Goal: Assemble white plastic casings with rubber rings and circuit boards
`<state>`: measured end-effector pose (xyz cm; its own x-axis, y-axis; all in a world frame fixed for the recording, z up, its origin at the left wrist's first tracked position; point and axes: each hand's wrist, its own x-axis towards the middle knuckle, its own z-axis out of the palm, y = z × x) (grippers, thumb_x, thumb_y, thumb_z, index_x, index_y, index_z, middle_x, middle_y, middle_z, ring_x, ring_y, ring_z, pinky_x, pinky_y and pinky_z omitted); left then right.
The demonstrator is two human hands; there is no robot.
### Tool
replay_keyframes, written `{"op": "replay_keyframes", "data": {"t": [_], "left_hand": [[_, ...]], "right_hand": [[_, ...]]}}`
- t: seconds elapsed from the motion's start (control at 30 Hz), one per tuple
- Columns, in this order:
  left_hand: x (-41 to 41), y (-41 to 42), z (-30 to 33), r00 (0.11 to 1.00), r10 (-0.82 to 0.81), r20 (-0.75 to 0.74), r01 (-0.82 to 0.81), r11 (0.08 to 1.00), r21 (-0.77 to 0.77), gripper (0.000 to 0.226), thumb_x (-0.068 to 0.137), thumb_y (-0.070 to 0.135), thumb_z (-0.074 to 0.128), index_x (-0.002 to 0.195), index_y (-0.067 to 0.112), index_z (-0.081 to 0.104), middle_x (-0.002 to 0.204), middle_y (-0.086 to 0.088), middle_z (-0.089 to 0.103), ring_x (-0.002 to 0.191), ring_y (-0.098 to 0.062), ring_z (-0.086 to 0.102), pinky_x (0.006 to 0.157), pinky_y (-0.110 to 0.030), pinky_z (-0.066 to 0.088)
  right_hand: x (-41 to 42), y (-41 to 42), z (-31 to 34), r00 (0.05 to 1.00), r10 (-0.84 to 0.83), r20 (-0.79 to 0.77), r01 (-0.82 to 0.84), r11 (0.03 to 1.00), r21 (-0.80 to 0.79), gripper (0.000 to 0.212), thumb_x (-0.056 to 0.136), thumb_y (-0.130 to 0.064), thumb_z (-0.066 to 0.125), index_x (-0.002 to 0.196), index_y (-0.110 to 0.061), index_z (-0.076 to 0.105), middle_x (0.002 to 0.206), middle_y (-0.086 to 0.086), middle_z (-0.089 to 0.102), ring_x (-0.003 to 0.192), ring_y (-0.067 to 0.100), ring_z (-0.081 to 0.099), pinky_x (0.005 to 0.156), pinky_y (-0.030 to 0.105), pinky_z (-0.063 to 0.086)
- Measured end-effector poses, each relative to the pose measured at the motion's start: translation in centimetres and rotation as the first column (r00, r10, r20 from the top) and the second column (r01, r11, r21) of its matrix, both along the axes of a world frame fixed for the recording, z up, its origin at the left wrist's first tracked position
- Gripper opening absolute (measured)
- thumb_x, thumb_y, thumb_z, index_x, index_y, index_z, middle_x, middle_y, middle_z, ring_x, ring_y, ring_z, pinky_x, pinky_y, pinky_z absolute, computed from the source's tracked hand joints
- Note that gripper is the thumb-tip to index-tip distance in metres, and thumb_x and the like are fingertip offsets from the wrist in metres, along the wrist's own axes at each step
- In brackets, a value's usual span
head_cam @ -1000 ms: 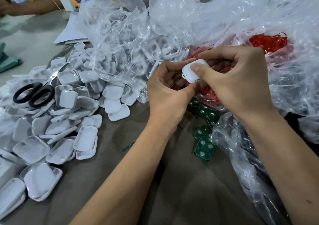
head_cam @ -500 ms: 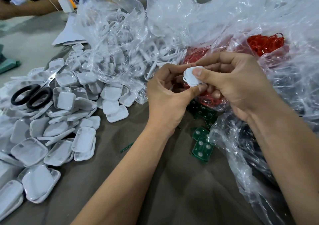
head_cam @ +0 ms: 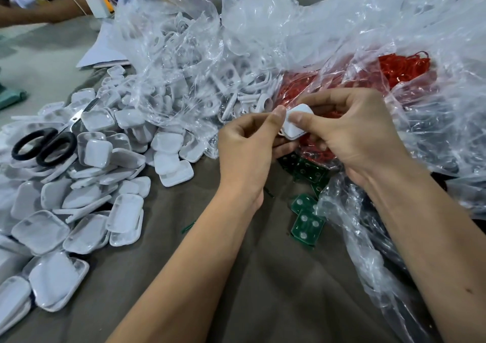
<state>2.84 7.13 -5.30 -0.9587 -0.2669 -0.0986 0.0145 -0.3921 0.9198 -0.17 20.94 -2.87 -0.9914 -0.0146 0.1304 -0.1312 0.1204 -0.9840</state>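
A single wide-angle camera sits on the person's head and looks forward and steeply down over both forearms, which enter from the bottom edge and meet near the middle of the picture. It is close: the left hand (head_cam: 249, 148) and right hand (head_cam: 349, 134) fill the centre. The grey cloth-covered bench (head_cam: 263, 277) spreads below them toward the near edge. The heap of white rounded-square plastic casings (head_cam: 86, 184) lies toward the bench's left side, the crumpled clear plastic bags (head_cam: 328, 34) toward its far and right sides. Straight lines bow near the picture's borders. There is no second view.
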Motion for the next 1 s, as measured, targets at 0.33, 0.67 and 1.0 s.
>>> {"op": "replay_keyframes", "data": {"t": [0.33,0.67,1.0], "left_hand": [[0.2,-0.1,0.0,1.0,0.015,-0.016,-0.015,1.0,-0.011,0.002,0.09,0.001,0.075,0.091,-0.001,0.074,0.09,-0.024,0.075,0.082,-0.029,0.077,0.069,-0.033,0.063],[0.2,-0.1,0.1,0.999,-0.038,-0.025,0.037,0.997,-0.063,0.023,0.079,-0.001,0.084,0.1,0.001,0.074,0.084,-0.017,0.072,0.078,-0.023,0.073,0.065,-0.025,0.059],[0.3,-0.4,0.2,0.993,-0.097,-0.061,0.084,0.98,-0.182,0.02,0.084,-0.002,0.08,0.103,0.003,0.074,0.083,-0.025,0.073,0.076,-0.032,0.076,0.071,-0.033,0.063]], "right_hand": [[0.0,0.1,0.0,0.998,0.059,0.037,-0.058,0.998,-0.04,0.009,0.087,-0.009,0.083,0.092,-0.011,0.075,0.076,0.009,0.074,0.052,0.015,0.061,0.048,0.025,0.053],[-0.4,-0.2,-0.8,0.999,-0.029,-0.015,0.028,0.999,-0.026,0.006,0.089,-0.014,0.082,0.091,-0.012,0.077,0.064,0.001,0.071,0.046,0.011,0.058,0.041,0.021,0.045],[-0.7,-0.2,-1.1,0.999,-0.045,-0.017,0.044,0.998,-0.035,0.008,0.088,-0.012,0.083,0.089,-0.012,0.075,0.068,0.007,0.071,0.049,0.014,0.058,0.041,0.021,0.043]]}}
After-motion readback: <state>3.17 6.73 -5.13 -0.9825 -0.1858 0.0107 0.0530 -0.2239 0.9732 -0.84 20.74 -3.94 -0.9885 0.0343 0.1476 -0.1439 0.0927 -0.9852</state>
